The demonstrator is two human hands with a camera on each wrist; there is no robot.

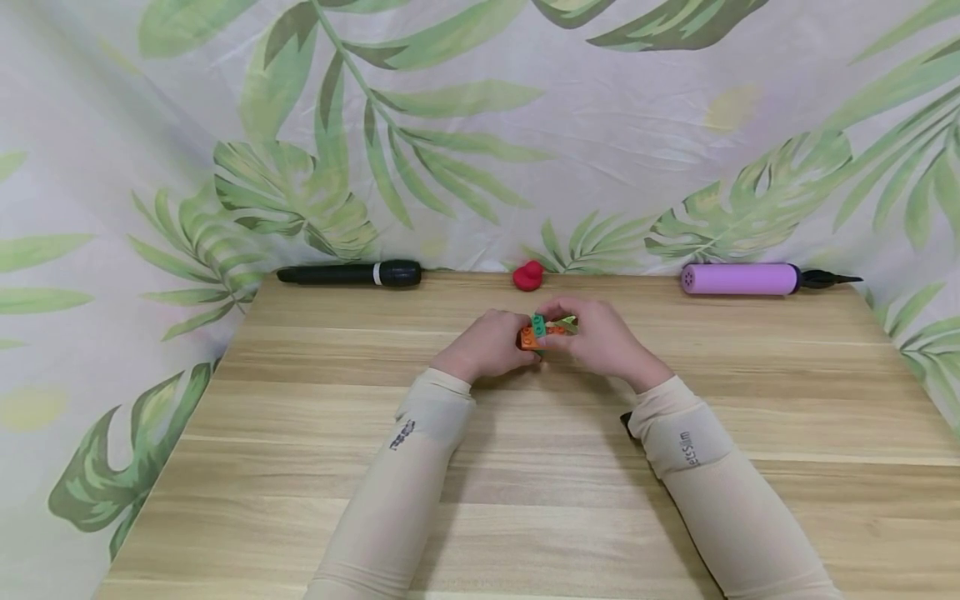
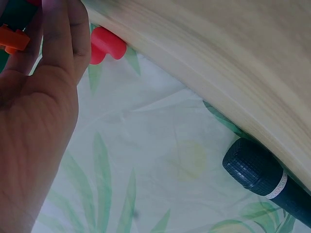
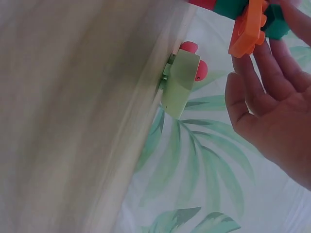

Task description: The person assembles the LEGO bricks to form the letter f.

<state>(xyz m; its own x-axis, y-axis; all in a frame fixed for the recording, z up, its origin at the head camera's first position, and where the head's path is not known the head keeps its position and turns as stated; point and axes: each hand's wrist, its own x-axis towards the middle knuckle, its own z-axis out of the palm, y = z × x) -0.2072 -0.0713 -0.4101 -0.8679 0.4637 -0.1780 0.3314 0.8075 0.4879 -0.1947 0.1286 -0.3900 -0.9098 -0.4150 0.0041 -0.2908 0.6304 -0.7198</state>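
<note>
Both hands meet near the far side of the table around a small stack of toy building bricks. My left hand (image 1: 491, 343) grips the stack from the left, around an orange brick (image 1: 529, 337). From the right, my right hand (image 1: 596, 333) pinches a green brick (image 1: 538, 325) at the top of the orange one. More of the stack shows in the right wrist view, where a red brick (image 3: 203, 4) and another green piece (image 3: 228, 8) adjoin the orange brick. Beyond the right fingers stands a light green brick (image 3: 181, 85). The fingers partly hide the stack.
A small red toy (image 1: 528, 276) sits at the table's back edge, behind the hands. A black microphone (image 1: 348, 273) lies back left, a purple hand pump (image 1: 742, 279) back right. Under the right sleeve a black thing (image 1: 628, 425) peeks out. A leaf-print cloth (image 1: 465, 150) hangs behind the table.
</note>
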